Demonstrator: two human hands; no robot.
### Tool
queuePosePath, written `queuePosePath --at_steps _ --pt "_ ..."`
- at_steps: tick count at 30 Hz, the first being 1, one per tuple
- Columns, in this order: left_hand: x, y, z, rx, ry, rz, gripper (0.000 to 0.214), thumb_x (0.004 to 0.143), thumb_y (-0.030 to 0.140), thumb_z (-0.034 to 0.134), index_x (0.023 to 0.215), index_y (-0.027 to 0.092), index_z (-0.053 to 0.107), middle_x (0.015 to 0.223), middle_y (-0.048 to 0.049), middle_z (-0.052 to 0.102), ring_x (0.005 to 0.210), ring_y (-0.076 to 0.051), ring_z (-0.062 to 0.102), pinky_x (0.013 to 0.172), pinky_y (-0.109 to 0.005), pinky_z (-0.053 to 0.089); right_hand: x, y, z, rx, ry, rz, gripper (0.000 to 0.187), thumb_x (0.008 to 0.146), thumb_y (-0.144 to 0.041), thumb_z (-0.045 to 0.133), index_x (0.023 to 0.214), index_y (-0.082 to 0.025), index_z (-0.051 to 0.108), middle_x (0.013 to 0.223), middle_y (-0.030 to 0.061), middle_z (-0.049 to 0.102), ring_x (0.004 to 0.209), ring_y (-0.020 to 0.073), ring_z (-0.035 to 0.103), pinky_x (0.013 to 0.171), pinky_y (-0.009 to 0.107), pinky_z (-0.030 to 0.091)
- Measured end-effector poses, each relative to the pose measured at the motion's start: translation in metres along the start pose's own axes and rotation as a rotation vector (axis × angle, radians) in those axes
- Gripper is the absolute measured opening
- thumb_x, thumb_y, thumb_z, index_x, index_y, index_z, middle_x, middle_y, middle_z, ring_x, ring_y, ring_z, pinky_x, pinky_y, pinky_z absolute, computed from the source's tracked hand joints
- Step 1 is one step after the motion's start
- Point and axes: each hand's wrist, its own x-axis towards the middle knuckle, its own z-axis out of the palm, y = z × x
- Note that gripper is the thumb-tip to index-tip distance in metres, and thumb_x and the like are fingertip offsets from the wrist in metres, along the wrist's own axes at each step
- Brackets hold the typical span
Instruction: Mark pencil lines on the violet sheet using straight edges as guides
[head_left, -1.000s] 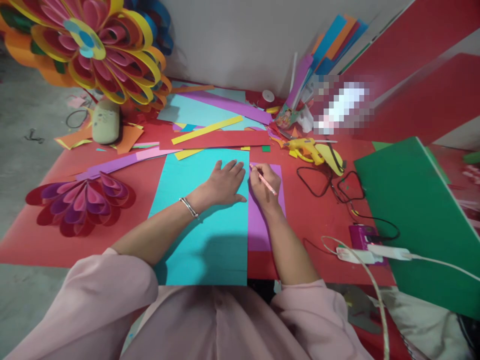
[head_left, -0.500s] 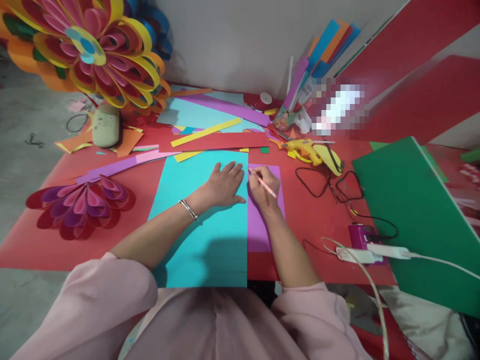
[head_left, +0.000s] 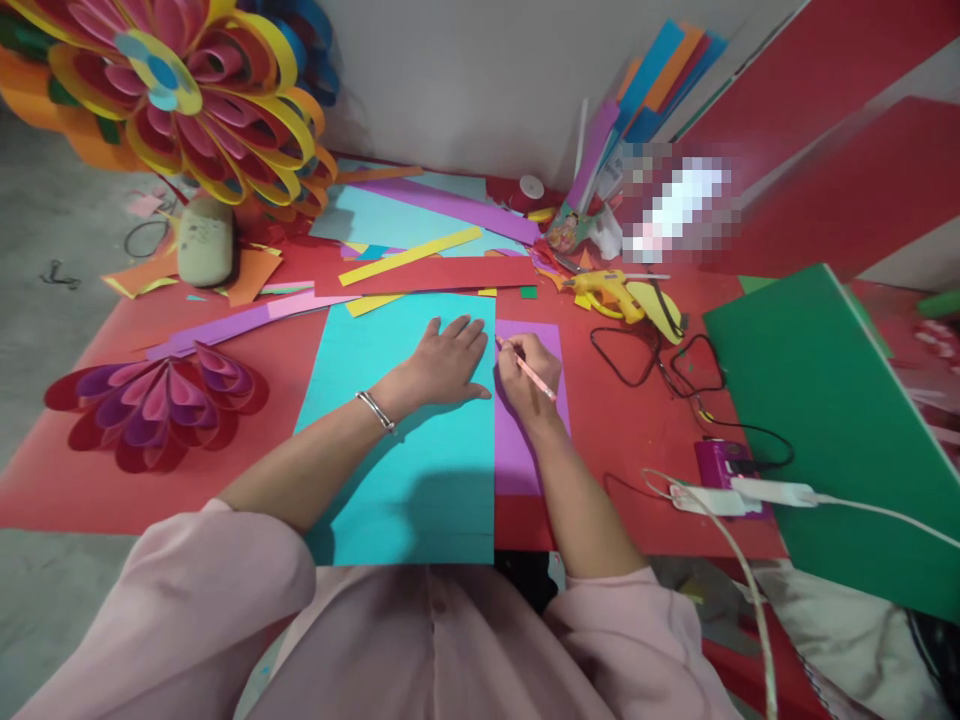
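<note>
My left hand lies flat with fingers spread on a large turquoise sheet, close to its right edge. A pink pencil is held in my right hand, its tip at that edge near the top. Under my right hand is a purple sheet, partly covered by the turquoise one. A yellow paper strip and a long red strip lie just beyond the sheets. To the left rests a half-flower of looped red, purple and pink paper.
A big paper flower stands at the back left beside a beige case. On the right are a yellow glue gun, cables, a plugged power strip and a green board. A cup holds paper strips at the back.
The whole view has shifted slightly, so things sit a little higher in the picture. Both hands, the pencil and the sheets keep nearly the same places relative to each other.
</note>
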Motion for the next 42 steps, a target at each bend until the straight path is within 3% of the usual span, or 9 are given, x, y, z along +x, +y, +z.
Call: queuePosePath --at_steps 15,27,42 --pt "0.0 0.001 -0.004 -0.036 -0.026 -0.02 0.084 0.095 0.058 0.071 0.161 0.013 0.045 0.174 -0.0215 0.03 0.161 -0.04 0.028 0.127 -0.065 0.026 -0.03 -0.008 -0.018 -0.013 -0.023 -0.011 0.021 0.098 -0.036 0.054 0.082 -0.025 0.063 0.073 0.0013 0.071 0.068 0.0182 0.065 0.068 0.03 0.049" --pt "0.0 0.002 -0.007 -0.015 -0.06 -0.025 0.086 0.096 0.058 0.07 0.161 0.01 0.043 0.174 -0.022 0.028 0.162 -0.04 0.025 0.128 -0.065 0.024 -0.053 -0.015 -0.03 -0.035 -0.029 -0.055 0.019 0.1 -0.031 0.057 0.085 -0.024 0.065 0.073 0.0006 0.07 0.067 0.017 0.065 0.068 0.029 0.049" --pt "0.0 0.0 -0.004 -0.016 -0.052 -0.019 0.086 0.096 0.059 0.07 0.162 0.012 0.042 0.175 -0.0216 0.027 0.161 -0.04 0.025 0.128 -0.064 0.024 -0.097 -0.041 -0.064 -0.076 -0.084 -0.139 0.016 0.1 -0.022 0.055 0.088 -0.024 0.065 0.075 0.0029 0.07 0.067 0.0183 0.063 0.066 0.033 0.051"
